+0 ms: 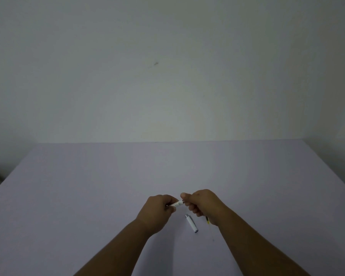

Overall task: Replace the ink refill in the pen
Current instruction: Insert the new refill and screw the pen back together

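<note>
The fingers of the left hand are curled and pressed onto one end of the white pen barrel, and the thumb and fingers of the right hand pinch its other end, so the barrel bridges the small gap between the two hands, held above the worktop. Its long axis runs roughly left to right, rising slightly toward the right hand, and only a short middle stretch shows between the knuckles; whether a joint sits there is too small to tell. This opposed grip on a shared axis suggests the halves are to be twisted or pulled apart along that line. Just below and between the wrists, nearer the right hand, the white cap lies on the worktop, its long axis slanting from upper left to lower right, apart from both hands. A thin refill with a yellowish band lies close under the right palm, partly hidden by it, running nearly toward the viewer. The right hand is therefore the nearer one to reach for it.
</note>
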`<state>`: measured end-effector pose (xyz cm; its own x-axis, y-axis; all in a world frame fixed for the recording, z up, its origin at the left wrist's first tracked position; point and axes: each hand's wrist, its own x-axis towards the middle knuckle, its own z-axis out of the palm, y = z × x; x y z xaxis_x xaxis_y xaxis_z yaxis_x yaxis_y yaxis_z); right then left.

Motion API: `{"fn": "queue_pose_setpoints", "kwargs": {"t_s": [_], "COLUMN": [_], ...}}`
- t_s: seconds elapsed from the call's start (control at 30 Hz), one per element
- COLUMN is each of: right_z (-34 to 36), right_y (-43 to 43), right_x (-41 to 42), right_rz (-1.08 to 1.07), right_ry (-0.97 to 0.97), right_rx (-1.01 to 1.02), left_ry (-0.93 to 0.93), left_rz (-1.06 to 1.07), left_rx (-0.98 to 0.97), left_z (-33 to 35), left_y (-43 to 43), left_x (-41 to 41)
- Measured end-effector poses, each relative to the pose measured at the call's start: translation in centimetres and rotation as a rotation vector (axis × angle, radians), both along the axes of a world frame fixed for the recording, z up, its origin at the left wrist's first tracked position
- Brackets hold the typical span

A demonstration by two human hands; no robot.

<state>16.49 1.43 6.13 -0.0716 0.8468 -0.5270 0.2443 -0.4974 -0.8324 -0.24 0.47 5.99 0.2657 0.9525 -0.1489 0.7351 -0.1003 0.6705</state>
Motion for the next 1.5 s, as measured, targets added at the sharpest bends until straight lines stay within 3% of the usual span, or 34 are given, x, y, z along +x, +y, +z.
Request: {"fn": "queue_pose_setpoints", "kwargs": {"t_s": [0.17, 0.33, 0.47, 0.63, 0.8, 1.27, 1.5], "right_z": [-0.3, 0.2, -0.3, 0.1, 0.0, 0.4, -1.4], "right_y": [-0.2, -0.3, -0.5, -0.6, -0.6, 0.2, 0.2], "right_x": [0.3, 0.1, 0.5, 0.3, 0.6, 0.4, 0.3], "right_rz": [-0.026, -0.011, 0.01, 0.029, 0.015, -0.021, -0.087], "right_ry": [0.087, -0.05, 0.053, -0.048, 0.081, 0.032, 0.005], "right_rx": [0.073, 0.016, 0.087, 0.045, 0.093, -0.003, -0.013], "left_ry": [-0.014, -0.018, -0.029, -0.031, -0.029, -0.026, -0.065], "left_rz": [0.016, -0.001, 0.023, 0.022, 0.025, 0.036, 0.128], "left_rx": [-0.006, 0.005, -0.001, -0.008, -0.009, 0.014, -0.082], "left_z": [0.1, 0.1, 0.2, 0.2, 0.4, 0.0, -0.8], "left_y": [0.0, -0.4, -0.4, -0.5, -0.5, -0.8, -0.6], "left_x": [0.0, 0.1, 0.1, 0.0, -0.1, 0.5, 0.2]}}
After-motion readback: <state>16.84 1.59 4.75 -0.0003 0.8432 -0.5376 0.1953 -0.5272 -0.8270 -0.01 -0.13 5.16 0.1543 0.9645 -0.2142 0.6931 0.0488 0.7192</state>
